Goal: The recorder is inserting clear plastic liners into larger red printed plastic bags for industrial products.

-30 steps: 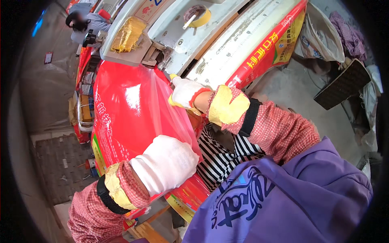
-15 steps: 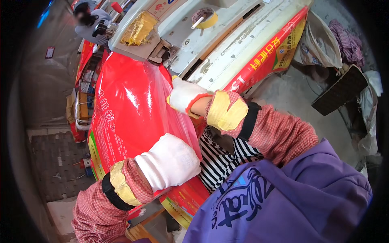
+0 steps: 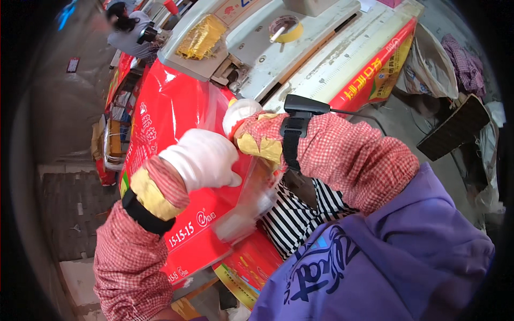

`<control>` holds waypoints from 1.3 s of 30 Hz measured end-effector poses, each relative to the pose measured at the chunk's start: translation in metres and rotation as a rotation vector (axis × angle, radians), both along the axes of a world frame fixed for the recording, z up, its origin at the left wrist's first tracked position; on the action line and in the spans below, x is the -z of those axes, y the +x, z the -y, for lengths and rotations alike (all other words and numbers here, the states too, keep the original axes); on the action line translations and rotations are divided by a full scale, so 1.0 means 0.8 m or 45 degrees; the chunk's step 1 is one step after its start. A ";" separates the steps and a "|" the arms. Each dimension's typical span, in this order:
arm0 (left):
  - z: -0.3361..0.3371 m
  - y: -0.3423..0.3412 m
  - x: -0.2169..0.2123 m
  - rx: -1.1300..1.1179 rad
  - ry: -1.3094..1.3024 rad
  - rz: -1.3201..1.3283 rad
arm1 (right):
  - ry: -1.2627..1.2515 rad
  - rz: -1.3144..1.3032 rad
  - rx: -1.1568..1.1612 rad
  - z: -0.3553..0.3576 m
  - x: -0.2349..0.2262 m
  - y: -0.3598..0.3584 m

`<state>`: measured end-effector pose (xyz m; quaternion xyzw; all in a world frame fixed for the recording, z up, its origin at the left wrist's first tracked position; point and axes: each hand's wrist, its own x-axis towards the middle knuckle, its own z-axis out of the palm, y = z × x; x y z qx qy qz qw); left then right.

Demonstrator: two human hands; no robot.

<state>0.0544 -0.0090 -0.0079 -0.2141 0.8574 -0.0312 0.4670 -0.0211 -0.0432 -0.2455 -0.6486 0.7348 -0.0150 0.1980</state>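
A glossy red printed plastic sack [image 3: 176,101] hangs over the near side of a pale grey machine that looks like a sewing machine [image 3: 251,37]. My right hand [image 3: 241,115], in a white glove, is at the sack's right edge by the machine's metal end part [image 3: 227,72]. It seems closed on that edge, with most fingers hidden behind the wrist. On the sack's middle is my left hand [image 3: 203,158], white-gloved and smeared by motion; its thumb sticks out and its other fingers are hidden. A clear plastic liner [image 3: 238,222] shows blurred along the sack's lower right edge.
A yellow tape roll [image 3: 292,33] lies on the machine top, near a gold patch [image 3: 202,37]. More red sacking [image 3: 369,75] covers the right side. A white bag [image 3: 428,64] and dark board [image 3: 452,128] stand at right. Another person [image 3: 131,32] sits far left.
My left hand has moved up and away from the sack's lower edge, uncovering its printed lower part and the liner. My right forearm has turned and swung up and left, showing a black strapped device.
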 end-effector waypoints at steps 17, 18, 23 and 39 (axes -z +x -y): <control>0.032 0.092 -0.031 -0.018 -0.151 0.201 | -0.620 2.594 -1.688 0.109 0.181 0.182; 0.035 0.104 -0.048 -0.037 -0.188 0.206 | -0.639 2.839 -1.761 0.118 0.193 0.190; 0.019 0.088 -0.083 0.576 -0.131 0.113 | -0.826 3.296 -1.901 0.202 0.114 0.239; -0.076 -0.034 -0.065 0.211 0.215 0.435 | -0.986 3.490 -1.394 0.066 0.048 0.137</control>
